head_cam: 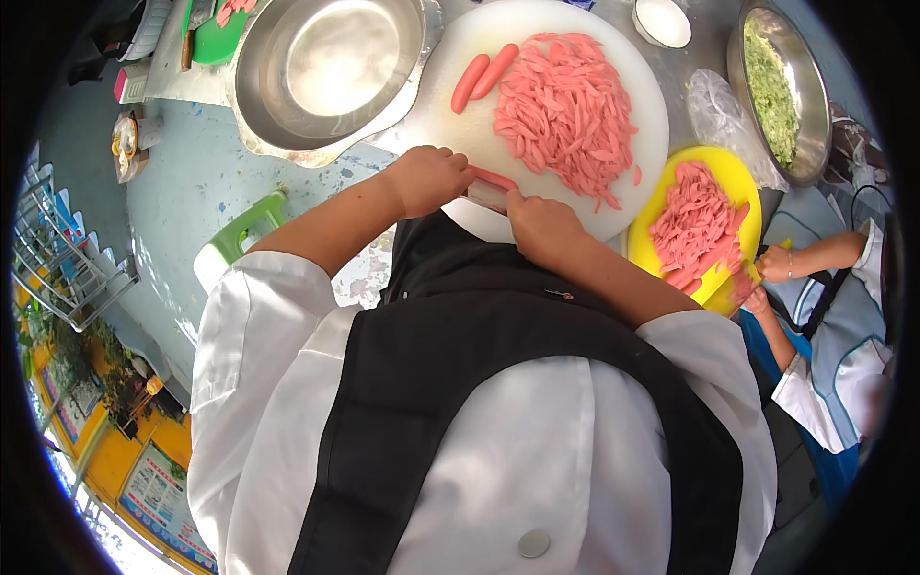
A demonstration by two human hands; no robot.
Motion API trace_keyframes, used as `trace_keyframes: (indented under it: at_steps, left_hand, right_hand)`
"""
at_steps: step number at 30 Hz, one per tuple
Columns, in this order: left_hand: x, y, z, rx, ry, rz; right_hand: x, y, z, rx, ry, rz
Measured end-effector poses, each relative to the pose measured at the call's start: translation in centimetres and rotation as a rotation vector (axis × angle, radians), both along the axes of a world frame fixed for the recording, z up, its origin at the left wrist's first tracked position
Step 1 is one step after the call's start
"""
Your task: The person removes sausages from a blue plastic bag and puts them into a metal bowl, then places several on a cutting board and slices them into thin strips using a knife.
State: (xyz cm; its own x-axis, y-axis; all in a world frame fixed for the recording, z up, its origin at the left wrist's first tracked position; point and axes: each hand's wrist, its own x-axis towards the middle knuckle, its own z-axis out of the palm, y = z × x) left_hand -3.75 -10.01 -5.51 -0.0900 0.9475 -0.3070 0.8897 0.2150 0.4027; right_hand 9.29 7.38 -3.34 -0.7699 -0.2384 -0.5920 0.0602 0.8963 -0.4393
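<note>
Near the close edge of a round white cutting board [453, 144], my left hand [431, 180] holds the left end of a pink sausage [494, 177]. My right hand [544, 224] grips a knife, its handle hidden in my fingers. The knife's blade [486, 196] lies along the near side of that sausage. Two whole sausages [483, 75] rest side by side at the board's upper left. A large heap of sliced sausage [564, 115] covers the right part of the board, with one loose slice [637, 175] beside it.
Left of the board stands a wide metal basin [266, 93]. At right, a co-worker's hands [773, 266] work at a yellow board [747, 172] bearing sliced sausage. Beyond are a plastic bag [719, 118], a metal bowl [812, 108] of shredded greens and a white bowl [663, 23]. A green-and-white stool [237, 233] stands low left.
</note>
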Motion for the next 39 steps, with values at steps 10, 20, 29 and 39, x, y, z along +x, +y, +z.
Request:
trace_keyframes:
  at_steps: [10, 20, 29, 39]
  left_hand:
    - [-0.7, 0.4, -1.0, -0.030, 0.048, -0.119]
    - [-0.6, 1.1, -0.9, -0.104, 0.033, -0.131]
    - [-1.3, 2.4, -0.5, -0.204, 0.062, -0.198]
    - [-1.4, 1.8, -1.2, -0.170, 0.125, -0.125]
  right_hand:
    - [-0.6, 0.4, -0.6, -0.015, -0.040, -0.007]
    - [-0.3, 1.0, -1.5, -0.028, -0.039, -0.024]
    - [0.5, 1.1, -3.3, -0.061, 0.076, -0.094]
    - [0.6, 1.6, -2.1, -0.209, 0.167, -0.143]
